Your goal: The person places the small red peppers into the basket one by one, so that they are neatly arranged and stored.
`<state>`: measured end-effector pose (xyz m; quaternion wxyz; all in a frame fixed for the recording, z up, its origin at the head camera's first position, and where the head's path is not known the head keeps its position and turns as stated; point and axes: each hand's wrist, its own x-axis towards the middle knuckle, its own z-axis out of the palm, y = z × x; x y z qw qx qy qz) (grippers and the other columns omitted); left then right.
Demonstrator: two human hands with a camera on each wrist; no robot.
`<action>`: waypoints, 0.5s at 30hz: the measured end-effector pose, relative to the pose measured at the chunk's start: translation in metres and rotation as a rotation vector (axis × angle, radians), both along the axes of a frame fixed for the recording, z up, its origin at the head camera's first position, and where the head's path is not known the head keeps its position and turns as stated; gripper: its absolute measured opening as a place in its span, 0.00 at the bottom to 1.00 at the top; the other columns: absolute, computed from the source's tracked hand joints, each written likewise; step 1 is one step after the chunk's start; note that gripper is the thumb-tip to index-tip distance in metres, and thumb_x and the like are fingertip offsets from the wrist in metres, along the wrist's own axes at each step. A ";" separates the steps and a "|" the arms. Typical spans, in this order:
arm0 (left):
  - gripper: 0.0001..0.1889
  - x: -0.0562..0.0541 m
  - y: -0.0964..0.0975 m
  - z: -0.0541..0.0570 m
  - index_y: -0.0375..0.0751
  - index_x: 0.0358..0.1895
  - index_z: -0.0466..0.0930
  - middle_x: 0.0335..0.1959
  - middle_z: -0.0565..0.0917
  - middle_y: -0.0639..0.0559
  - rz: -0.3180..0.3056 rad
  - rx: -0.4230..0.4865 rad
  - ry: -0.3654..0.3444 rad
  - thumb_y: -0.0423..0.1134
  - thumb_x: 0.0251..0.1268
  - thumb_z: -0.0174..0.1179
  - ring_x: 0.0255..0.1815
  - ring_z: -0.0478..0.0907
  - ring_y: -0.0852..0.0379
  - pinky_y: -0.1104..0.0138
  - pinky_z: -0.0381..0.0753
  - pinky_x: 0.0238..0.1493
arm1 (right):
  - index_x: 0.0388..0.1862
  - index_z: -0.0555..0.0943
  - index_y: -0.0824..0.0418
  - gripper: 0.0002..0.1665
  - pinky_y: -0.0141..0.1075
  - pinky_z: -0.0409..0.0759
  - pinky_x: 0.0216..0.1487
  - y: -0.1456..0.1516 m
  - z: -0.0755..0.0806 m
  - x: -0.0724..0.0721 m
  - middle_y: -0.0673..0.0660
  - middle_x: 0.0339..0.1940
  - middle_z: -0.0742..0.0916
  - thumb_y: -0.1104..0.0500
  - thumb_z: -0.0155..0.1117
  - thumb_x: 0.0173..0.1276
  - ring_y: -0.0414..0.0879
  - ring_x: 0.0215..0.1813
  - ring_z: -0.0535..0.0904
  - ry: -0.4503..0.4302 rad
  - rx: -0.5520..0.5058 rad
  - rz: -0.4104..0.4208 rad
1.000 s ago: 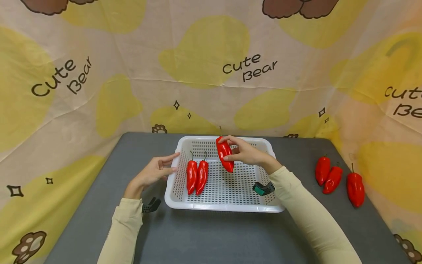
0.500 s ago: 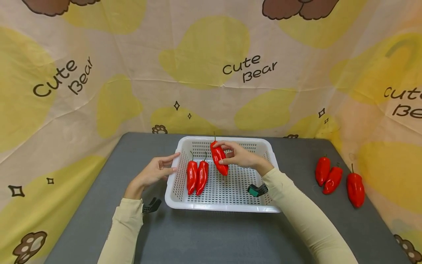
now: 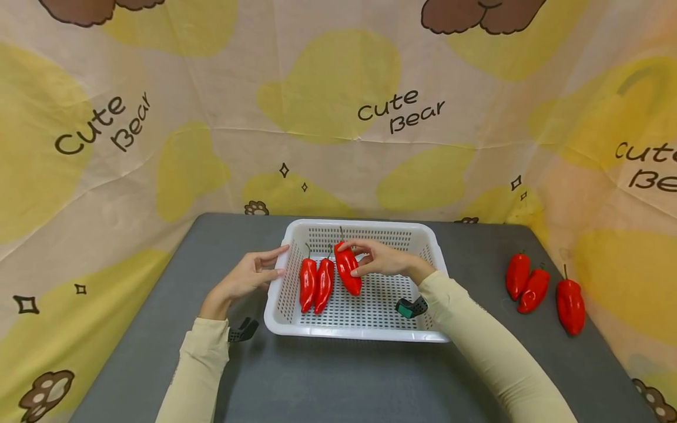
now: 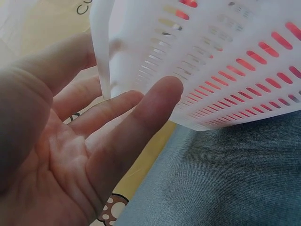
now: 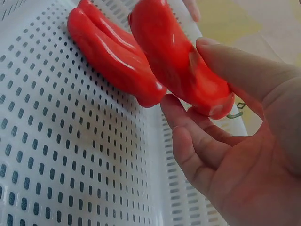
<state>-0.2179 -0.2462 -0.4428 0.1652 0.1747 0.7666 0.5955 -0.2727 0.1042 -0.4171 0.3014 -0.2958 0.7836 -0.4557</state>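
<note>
My right hand (image 3: 383,258) pinches a red pepper (image 3: 347,270) between thumb and fingers, low inside the white perforated basket (image 3: 365,335). In the right wrist view, this held pepper (image 5: 176,52) slants just over the ends of others lying in the basket. Two more red peppers, a left one (image 3: 307,285) and a right one (image 3: 324,286), lie side by side on the basket floor, stems toward the far wall. At the basket's left side, my left hand (image 3: 245,275) touches the rim and outer wall with loosely extended fingers; the left wrist view shows its thumb (image 4: 162,94) by the slotted wall.
On the grey table (image 3: 338,382), toward the right edge, lie three further red peppers: a far one (image 3: 518,276), one beside it (image 3: 534,290), and a larger one (image 3: 570,306) apart. A printed cloth (image 3: 328,88) rises behind the table and at both sides.
My right hand has carried the pepper leftward and lowered it into the basket, closer to the two lying there. The left hand has stayed at the basket's left rim.
</note>
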 end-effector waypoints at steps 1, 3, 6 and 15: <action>0.36 0.000 0.000 0.000 0.39 0.79 0.60 0.76 0.65 0.30 0.000 0.001 -0.002 0.34 0.70 0.63 0.55 0.85 0.40 0.50 0.90 0.43 | 0.72 0.70 0.52 0.34 0.47 0.87 0.57 0.000 0.000 0.000 0.62 0.70 0.75 0.64 0.67 0.69 0.55 0.56 0.82 0.002 0.003 0.005; 0.36 0.000 0.000 0.001 0.39 0.79 0.59 0.76 0.64 0.30 0.000 0.004 -0.008 0.34 0.71 0.62 0.55 0.85 0.42 0.50 0.90 0.43 | 0.71 0.71 0.52 0.33 0.45 0.87 0.56 0.000 -0.001 0.000 0.62 0.69 0.75 0.63 0.67 0.69 0.55 0.56 0.82 0.009 0.016 0.012; 0.36 0.000 -0.001 0.001 0.39 0.79 0.59 0.76 0.65 0.30 0.002 0.003 -0.011 0.34 0.70 0.63 0.54 0.85 0.43 0.50 0.90 0.43 | 0.71 0.71 0.50 0.33 0.46 0.86 0.58 -0.001 -0.001 0.001 0.60 0.69 0.76 0.62 0.68 0.69 0.54 0.56 0.82 0.010 0.054 0.004; 0.36 -0.001 0.000 0.000 0.39 0.79 0.59 0.75 0.66 0.30 -0.004 -0.001 -0.008 0.34 0.71 0.62 0.53 0.85 0.45 0.48 0.89 0.44 | 0.72 0.71 0.50 0.33 0.45 0.84 0.61 -0.001 -0.004 0.000 0.59 0.68 0.76 0.61 0.67 0.69 0.57 0.63 0.79 0.023 0.100 0.002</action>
